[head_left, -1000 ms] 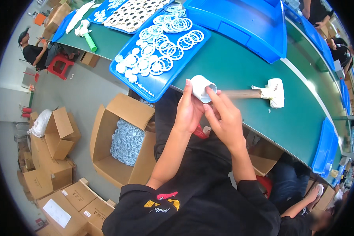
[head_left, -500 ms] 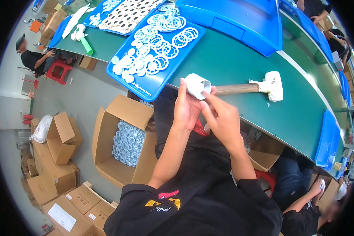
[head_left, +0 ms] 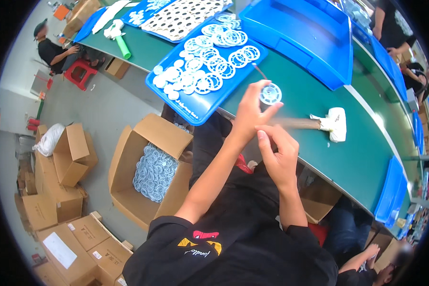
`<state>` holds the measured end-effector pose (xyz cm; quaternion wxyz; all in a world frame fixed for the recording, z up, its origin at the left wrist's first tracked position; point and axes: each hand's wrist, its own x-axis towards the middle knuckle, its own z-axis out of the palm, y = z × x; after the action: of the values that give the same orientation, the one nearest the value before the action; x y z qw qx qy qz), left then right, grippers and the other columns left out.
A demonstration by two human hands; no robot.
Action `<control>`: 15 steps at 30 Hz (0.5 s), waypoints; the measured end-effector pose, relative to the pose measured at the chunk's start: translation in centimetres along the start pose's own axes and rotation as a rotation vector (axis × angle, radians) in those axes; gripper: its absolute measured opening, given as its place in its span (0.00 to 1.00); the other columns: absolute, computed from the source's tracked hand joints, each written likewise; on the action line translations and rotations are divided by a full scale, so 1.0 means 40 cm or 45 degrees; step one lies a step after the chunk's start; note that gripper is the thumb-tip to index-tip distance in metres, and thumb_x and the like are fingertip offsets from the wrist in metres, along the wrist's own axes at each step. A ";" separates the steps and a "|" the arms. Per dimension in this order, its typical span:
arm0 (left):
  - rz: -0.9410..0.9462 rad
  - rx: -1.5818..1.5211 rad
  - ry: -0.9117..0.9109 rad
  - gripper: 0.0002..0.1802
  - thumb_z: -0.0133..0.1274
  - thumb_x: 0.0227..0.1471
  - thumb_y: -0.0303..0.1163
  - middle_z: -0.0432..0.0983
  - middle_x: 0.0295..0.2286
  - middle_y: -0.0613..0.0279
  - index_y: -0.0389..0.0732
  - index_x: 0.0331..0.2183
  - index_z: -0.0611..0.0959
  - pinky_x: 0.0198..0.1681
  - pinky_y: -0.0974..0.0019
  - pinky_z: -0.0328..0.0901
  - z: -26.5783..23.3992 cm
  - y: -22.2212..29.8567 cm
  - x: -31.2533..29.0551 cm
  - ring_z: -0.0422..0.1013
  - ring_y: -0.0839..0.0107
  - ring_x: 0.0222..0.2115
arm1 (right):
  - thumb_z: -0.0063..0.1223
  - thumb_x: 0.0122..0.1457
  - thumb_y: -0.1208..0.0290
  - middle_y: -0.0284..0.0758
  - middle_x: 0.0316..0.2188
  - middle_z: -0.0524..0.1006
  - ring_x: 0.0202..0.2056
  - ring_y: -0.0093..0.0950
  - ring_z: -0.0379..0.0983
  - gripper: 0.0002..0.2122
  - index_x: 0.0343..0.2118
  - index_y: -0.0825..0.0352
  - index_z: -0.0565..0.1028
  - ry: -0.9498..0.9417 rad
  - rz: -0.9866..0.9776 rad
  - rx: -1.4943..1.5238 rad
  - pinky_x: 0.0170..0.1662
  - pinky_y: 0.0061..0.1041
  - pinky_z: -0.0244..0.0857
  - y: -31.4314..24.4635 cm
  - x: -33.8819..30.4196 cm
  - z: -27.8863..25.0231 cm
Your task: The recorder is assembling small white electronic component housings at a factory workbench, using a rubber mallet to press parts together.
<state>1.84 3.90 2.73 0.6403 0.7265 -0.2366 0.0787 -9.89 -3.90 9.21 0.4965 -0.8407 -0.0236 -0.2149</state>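
Observation:
My left hand (head_left: 249, 113) is raised over the near edge of the green table, gripping a short white cylinder (head_left: 270, 94) between thumb and fingers. A spoked ring face shows on the end turned toward me. Just beyond it, a thin brownish rod (head_left: 259, 71) sticks up at a slant; its lower end is hidden. Below, near the left wrist, my right hand (head_left: 281, 150) has thumb and forefinger drawn close together; whether anything is between them is too small to tell. A mallet with a white-wrapped head (head_left: 336, 125) lies on the table right of both hands, its handle partly blurred.
Spoked white rings and small discs lie on a blue tray (head_left: 194, 108). A large blue bin (head_left: 295, 45) stands behind. An open carton (head_left: 159, 128) of rings sits at lower left, near stacked cartons (head_left: 71, 221). Other people sit or stand at left and right.
The white cylinder has moved up and right in my left hand, and a spoked face now shows on its end. My right hand has come away from it, dropping lower.

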 end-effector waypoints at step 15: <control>0.181 0.180 -0.002 0.40 0.71 0.44 0.30 0.73 0.50 0.45 0.39 0.58 0.72 0.57 0.49 0.64 0.016 -0.112 0.000 0.70 0.43 0.52 | 0.53 0.58 0.77 0.44 0.39 0.76 0.40 0.46 0.78 0.09 0.41 0.67 0.77 -0.642 -0.659 -0.297 0.42 0.43 0.74 0.029 0.258 0.475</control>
<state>3.70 3.57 -1.37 0.5801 0.7513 -0.2818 0.1398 6.16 9.77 4.37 0.3055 -0.8842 -0.3320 -0.1209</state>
